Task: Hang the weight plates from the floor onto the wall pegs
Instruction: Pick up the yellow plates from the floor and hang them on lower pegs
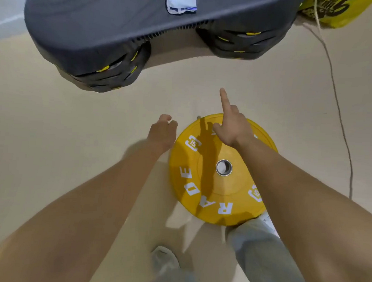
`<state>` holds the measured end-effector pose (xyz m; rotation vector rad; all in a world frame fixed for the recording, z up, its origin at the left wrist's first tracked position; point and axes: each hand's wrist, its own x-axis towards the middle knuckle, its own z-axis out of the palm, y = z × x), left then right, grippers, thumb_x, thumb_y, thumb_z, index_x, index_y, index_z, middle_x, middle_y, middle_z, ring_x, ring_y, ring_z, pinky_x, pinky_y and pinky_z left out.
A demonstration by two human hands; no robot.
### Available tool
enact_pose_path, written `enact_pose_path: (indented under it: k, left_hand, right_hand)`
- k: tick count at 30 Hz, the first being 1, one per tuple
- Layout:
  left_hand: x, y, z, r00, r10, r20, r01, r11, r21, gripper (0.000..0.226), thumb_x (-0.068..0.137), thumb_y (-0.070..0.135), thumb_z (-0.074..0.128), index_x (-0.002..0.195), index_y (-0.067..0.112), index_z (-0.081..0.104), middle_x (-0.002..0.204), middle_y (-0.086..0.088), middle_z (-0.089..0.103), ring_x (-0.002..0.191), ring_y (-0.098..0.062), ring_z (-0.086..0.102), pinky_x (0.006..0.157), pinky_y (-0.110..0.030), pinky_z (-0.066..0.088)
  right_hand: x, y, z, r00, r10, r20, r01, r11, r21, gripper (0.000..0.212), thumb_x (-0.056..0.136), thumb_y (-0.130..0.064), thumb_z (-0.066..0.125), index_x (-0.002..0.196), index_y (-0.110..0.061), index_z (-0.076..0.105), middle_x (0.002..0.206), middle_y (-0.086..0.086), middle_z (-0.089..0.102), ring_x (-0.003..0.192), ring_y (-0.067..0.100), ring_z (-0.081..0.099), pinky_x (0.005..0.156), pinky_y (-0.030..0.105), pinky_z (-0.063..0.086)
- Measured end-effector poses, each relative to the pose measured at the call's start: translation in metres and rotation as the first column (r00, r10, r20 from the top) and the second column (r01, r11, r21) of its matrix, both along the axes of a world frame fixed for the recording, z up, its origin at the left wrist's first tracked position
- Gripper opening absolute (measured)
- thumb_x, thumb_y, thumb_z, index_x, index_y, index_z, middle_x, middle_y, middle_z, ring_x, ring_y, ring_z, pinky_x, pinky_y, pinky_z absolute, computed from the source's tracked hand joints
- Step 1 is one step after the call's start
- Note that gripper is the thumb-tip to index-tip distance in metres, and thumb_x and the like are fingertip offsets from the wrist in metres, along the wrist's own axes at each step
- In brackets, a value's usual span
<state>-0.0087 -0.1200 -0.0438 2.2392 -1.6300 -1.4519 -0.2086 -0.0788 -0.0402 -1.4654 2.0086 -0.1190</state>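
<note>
While the round yellow weight plate (232, 190) lies flat on the smooth beige floor (52, 133), its centre hole metal-ringed, the left hand (163, 132) hangs loosely curled and empty beside its rim and the right hand (231, 126), index straight, holds nothing above its far edge.

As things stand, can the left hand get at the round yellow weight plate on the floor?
Probably yes: the left hand hovers beside the rim of the round yellow weight plate, nothing between them.
</note>
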Motion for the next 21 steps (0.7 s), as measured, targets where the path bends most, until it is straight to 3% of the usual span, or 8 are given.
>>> enact_pose_path:
  k: [3, 7, 9, 10, 12, 16, 21]
  left_hand:
    - [0.003, -0.013, -0.067, 0.999, 0.030, 0.046, -0.033, 0.996, 0.078, 0.040, 0.104, 0.023, 0.041, 0.142, 0.014, 0.047, 0.135, -0.010, 0.058, 0.125, -0.031, 0.053, 0.100, -0.030, 0.036]
    - [0.002, -0.029, -0.150, 0.993, 0.120, 0.021, -0.122, 0.980, 0.155, 0.042, 0.102, 0.023, 0.048, 0.143, 0.014, 0.046, 0.136, -0.011, 0.054, 0.125, -0.030, 0.052, 0.103, -0.034, 0.039]
    - [-0.001, -0.038, -0.177, 0.994, 0.110, -0.002, -0.108, 0.982, 0.155, 0.030, 0.099, 0.018, 0.050, 0.127, 0.012, 0.060, 0.131, -0.011, 0.060, 0.117, -0.029, 0.056, 0.098, -0.036, 0.044]
    - [-0.002, -0.043, -0.194, 0.993, 0.116, -0.023, -0.111, 0.981, 0.162, 0.024, 0.097, 0.014, 0.051, 0.115, 0.010, 0.065, 0.127, -0.015, 0.064, 0.110, -0.029, 0.060, 0.093, -0.036, 0.047]
    - [-0.004, -0.050, -0.222, 0.995, 0.098, -0.036, -0.090, 0.979, 0.185, 0.025, 0.095, 0.013, 0.052, 0.110, 0.005, 0.070, 0.122, -0.020, 0.068, 0.105, -0.030, 0.064, 0.089, -0.034, 0.051]
    - [-0.006, -0.045, -0.248, 0.998, 0.040, 0.046, -0.043, 0.997, 0.070, 0.033, 0.089, 0.010, 0.046, 0.091, 0.023, 0.076, 0.109, -0.004, 0.073, 0.102, -0.025, 0.064, 0.096, -0.041, 0.051]
    - [-0.005, -0.034, -0.271, 0.994, 0.004, 0.112, 0.001, 0.999, -0.048, 0.031, 0.096, 0.023, 0.039, 0.105, 0.017, 0.069, 0.114, -0.004, 0.068, 0.105, -0.025, 0.059, 0.087, -0.035, 0.043]
  right_hand:
    - [0.005, -0.021, -0.063, 0.994, 0.110, 0.007, -0.110, 0.991, 0.074, 0.087, 0.090, -0.035, 0.053, 0.156, -0.036, -0.004, 0.145, 0.011, 0.040, 0.117, 0.038, 0.049, 0.090, 0.050, 0.048]
    - [0.016, -0.053, -0.146, 0.953, 0.298, -0.052, -0.275, 0.927, 0.256, 0.073, 0.090, -0.050, 0.050, 0.155, -0.030, 0.022, 0.161, 0.008, 0.016, 0.143, 0.035, 0.023, 0.113, 0.051, 0.027]
    - [0.021, -0.065, -0.174, 0.923, 0.374, -0.090, -0.340, 0.903, 0.262, 0.067, 0.091, -0.055, 0.044, 0.150, -0.025, 0.036, 0.157, 0.010, 0.024, 0.142, 0.034, 0.026, 0.117, 0.051, 0.018]
    - [0.023, -0.073, -0.188, 0.912, 0.395, -0.113, -0.359, 0.900, 0.246, 0.063, 0.091, -0.056, 0.041, 0.146, -0.024, 0.043, 0.152, 0.011, 0.032, 0.139, 0.033, 0.030, 0.117, 0.051, 0.018]
    - [0.026, -0.087, -0.209, 0.903, 0.403, -0.152, -0.361, 0.901, 0.240, 0.058, 0.092, -0.058, 0.036, 0.137, -0.026, 0.054, 0.142, 0.010, 0.042, 0.132, 0.032, 0.037, 0.112, 0.050, 0.024]
    - [0.035, -0.098, -0.232, 0.887, 0.423, -0.185, -0.370, 0.891, 0.264, 0.058, 0.092, -0.063, 0.027, 0.128, -0.033, 0.062, 0.135, 0.006, 0.049, 0.128, 0.026, 0.041, 0.107, 0.052, 0.022]
    - [0.032, -0.084, -0.245, 0.866, 0.444, -0.230, -0.429, 0.896, 0.118, 0.057, 0.094, -0.065, 0.024, 0.119, -0.036, 0.066, 0.121, 0.002, 0.056, 0.116, 0.023, 0.047, 0.098, 0.048, 0.025]
